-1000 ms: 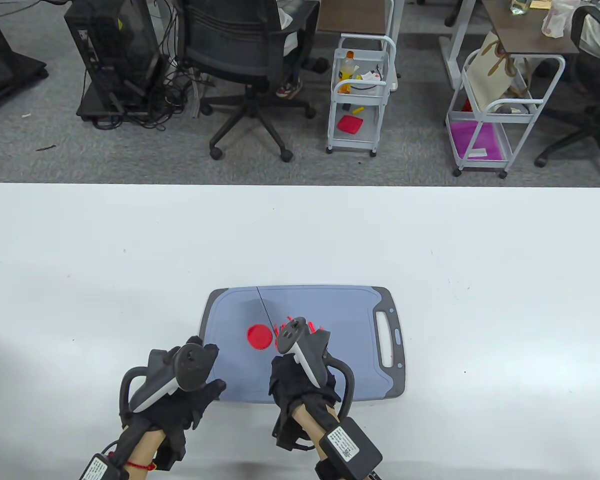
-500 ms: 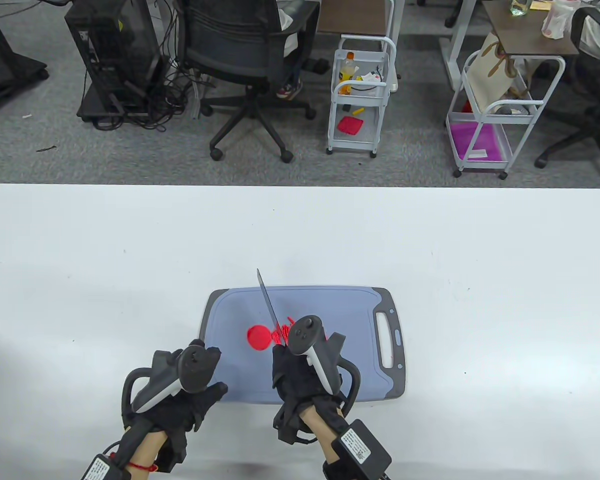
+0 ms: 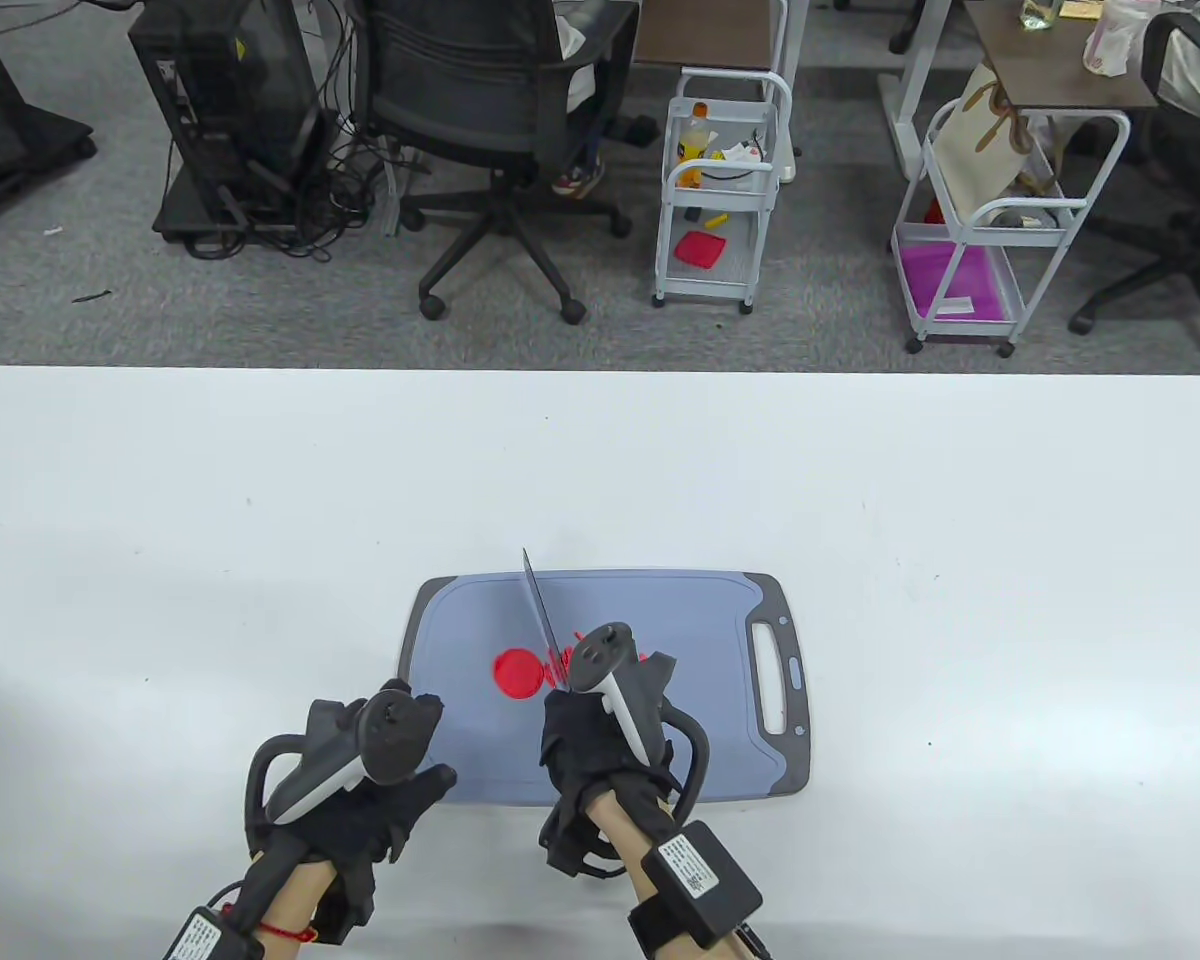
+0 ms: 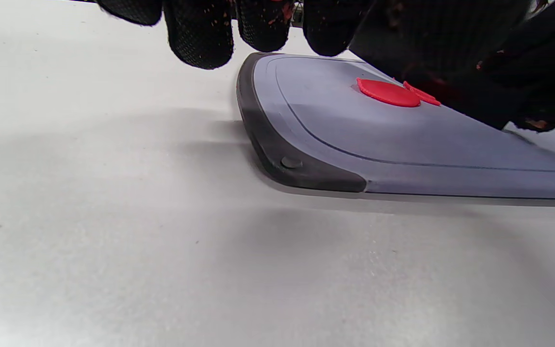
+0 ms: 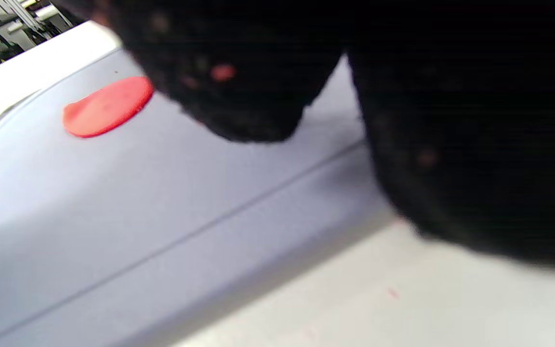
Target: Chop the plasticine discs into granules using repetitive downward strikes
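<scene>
Table view: disc left of grip

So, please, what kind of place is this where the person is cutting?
Most likely an office or lab workspace, not a kitchen. Beyond the white table there is grey carpet with an office chair, a computer tower with tangled cables, and white rolling carts. The cutting board looks like a test setup.

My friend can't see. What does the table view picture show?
A right hand in a black glove holds a knife over chopped red clay bits on a grey cutting board. A whole red clay disc lies just left of the blade. The left hand rests at the board's near left corner.
</scene>
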The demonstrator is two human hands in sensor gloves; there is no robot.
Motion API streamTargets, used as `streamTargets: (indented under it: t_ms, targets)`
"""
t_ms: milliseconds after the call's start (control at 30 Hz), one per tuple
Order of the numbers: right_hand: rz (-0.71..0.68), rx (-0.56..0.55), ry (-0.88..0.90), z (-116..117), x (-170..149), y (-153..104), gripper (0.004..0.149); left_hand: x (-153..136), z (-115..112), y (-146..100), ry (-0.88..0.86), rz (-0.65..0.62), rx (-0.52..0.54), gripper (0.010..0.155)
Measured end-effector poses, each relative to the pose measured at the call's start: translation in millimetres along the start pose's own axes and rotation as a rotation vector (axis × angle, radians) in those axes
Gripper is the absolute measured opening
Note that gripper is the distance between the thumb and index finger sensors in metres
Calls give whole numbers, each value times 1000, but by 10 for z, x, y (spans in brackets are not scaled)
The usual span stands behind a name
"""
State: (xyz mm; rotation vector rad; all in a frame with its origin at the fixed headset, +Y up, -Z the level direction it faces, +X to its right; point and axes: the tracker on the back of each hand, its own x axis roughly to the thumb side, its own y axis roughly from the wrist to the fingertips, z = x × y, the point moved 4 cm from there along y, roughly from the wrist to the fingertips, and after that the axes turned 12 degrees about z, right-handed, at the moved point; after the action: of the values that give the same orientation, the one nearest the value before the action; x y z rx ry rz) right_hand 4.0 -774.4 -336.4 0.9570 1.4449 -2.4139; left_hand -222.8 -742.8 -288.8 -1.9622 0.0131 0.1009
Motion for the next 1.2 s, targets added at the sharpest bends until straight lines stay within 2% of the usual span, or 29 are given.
streamTargets:
  t_ms: [100, 233, 333, 433, 467, 500, 533, 567, 633, 700, 767, 900, 1033, 1133, 1200]
  targets:
    - [8, 42, -35, -43, -67, -49, 60, -31, 27, 14, -12, 4, 8, 77]
    - [-64, -25, 51, -175, -154, -116, 59, -52, 25, 29, -9, 16, 7, 77]
    - [-114, -52, 91, -222, -92, -229, 59, -18, 29, 7, -10, 3, 12, 77]
    - [-126, -92, 67, -154, 38, -260, 59, -2, 31, 1, -10, -2, 12, 77]
    - [-97, -70, 22, -81, 76, -213, 59, -4, 30, 2, -8, -1, 11, 77]
    - [-31, 3, -106, 56, 101, -113, 59, -10, 31, 3, -6, 2, 8, 77]
    - [-53, 10, -78, 18, 57, -149, 61, -20, 31, 7, -6, 4, 8, 77]
    - [-9, 56, -89, 38, 116, -126, 60, -34, 34, 10, -8, 8, 7, 77]
    - [-16, -2, -112, 45, 61, -161, 61, -49, 42, 10, -16, 12, 10, 77]
    - [-3, 29, -128, 28, 16, -211, 61, -46, 45, 6, -16, 9, 13, 77]
    - [-12, 7, -143, 27, -23, -214, 61, -32, 42, -2, -13, 7, 11, 77]
    - [-51, 29, -20, 6, -24, -102, 60, -2, 44, -8, -12, -4, 12, 77]
    - [-101, -26, 21, -82, 52, -184, 60, -35, 61, 1, -18, 6, 20, 77]
    - [-122, -22, 14, -58, 122, -224, 60, -33, 37, 5, -7, 8, 10, 77]
    - [-51, -9, -79, 36, 128, -141, 60, -26, 30, 4, -4, 6, 8, 77]
